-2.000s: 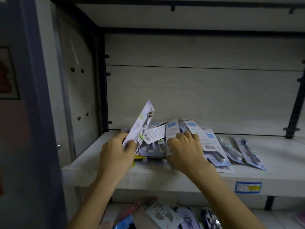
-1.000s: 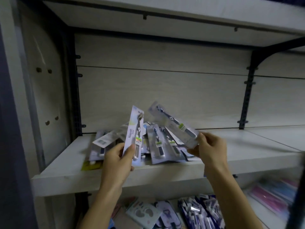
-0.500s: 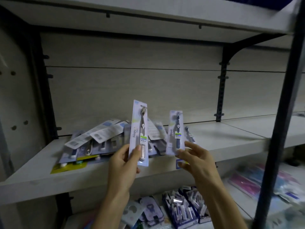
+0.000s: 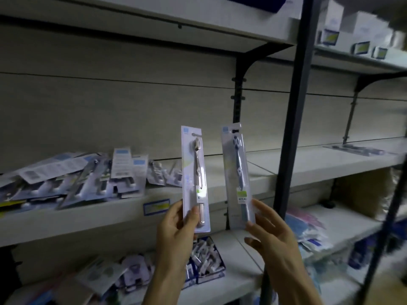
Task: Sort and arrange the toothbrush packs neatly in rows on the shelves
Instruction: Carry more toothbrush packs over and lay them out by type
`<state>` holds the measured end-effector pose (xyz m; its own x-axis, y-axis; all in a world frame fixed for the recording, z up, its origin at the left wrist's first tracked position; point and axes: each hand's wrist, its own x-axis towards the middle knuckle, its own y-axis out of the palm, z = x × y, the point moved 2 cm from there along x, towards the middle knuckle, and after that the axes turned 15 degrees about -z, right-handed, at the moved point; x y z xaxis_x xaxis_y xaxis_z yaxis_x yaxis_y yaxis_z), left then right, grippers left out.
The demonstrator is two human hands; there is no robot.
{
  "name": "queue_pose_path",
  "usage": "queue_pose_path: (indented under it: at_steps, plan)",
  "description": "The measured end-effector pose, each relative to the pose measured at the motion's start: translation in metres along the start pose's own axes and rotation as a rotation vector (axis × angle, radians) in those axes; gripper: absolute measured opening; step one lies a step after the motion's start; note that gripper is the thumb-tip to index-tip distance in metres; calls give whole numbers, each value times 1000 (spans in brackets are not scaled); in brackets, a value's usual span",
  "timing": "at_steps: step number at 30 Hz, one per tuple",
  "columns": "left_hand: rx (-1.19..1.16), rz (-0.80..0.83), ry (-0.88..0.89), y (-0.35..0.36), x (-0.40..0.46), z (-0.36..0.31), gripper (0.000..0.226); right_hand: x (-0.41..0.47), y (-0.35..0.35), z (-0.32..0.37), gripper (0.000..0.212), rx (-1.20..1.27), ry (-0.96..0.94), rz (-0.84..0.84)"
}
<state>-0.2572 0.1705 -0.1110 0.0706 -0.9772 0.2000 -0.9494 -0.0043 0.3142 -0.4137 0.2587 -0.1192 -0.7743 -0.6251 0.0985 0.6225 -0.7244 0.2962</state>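
Note:
My left hand holds a pale toothbrush pack upright by its lower end. Beside it my right hand pinches a second pack, which holds a dark blue brush and leans slightly. Both packs are raised in front of the middle shelf. A loose, overlapping heap of toothbrush packs lies on that shelf to the left. Far right on the same shelf level, a few packs lie flat.
A dark metal upright stands just right of my hands. A blue price label sits on the shelf edge. The lower shelf holds boxes of small packs and pink and blue packets. White boxes fill the top right shelf.
The view has swung right, away from the heap. My right hand lifted a pack from the heap, and both hands now hold their packs upright side by side.

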Motion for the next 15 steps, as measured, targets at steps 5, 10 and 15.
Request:
queue_pose_path:
  at_steps: [5,10,15]
  plan:
    - [-13,53,-37,60,-42,24,15,21,-82,16,43,16,-11,-83]
    - [13,129,-77,119,-81,47,14,43,-151,34,44,49,20,-121]
    - [7,212,-90,178,-99,64,14,68,-189,36,42,73,39,-230]
